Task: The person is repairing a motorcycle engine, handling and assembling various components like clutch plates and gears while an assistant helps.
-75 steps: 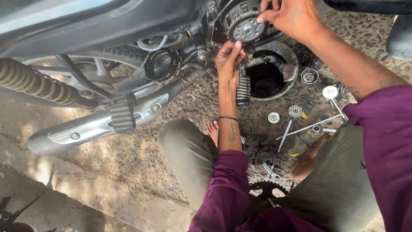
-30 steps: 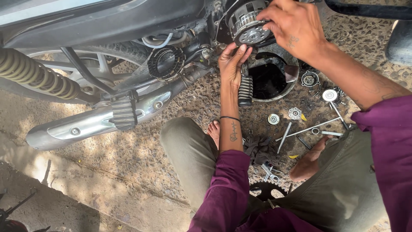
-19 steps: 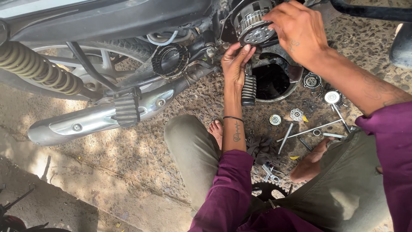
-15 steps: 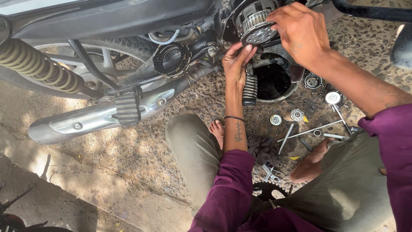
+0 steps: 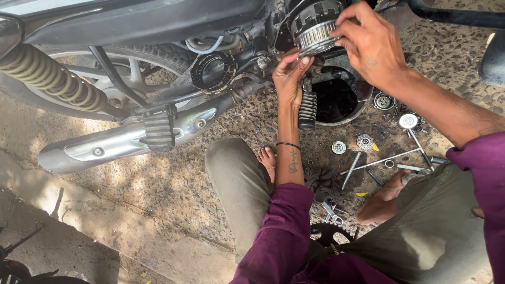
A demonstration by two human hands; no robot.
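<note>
1. the dark motorcycle with a chrome exhaust pipe [image 5: 131, 144] stands over the speckled ground, engine side open.
2. the round, ribbed steel clutch assembly [image 5: 315, 26] sits on the engine; it looks heavy, rigid and oily, best held by its rim.
3. the right hand [image 5: 371, 44] clasps that rim from above.
4. the left hand [image 5: 291, 76] pinches its lower edge.
5. small loose gears [image 5: 364, 141] lie nearby.
</note>
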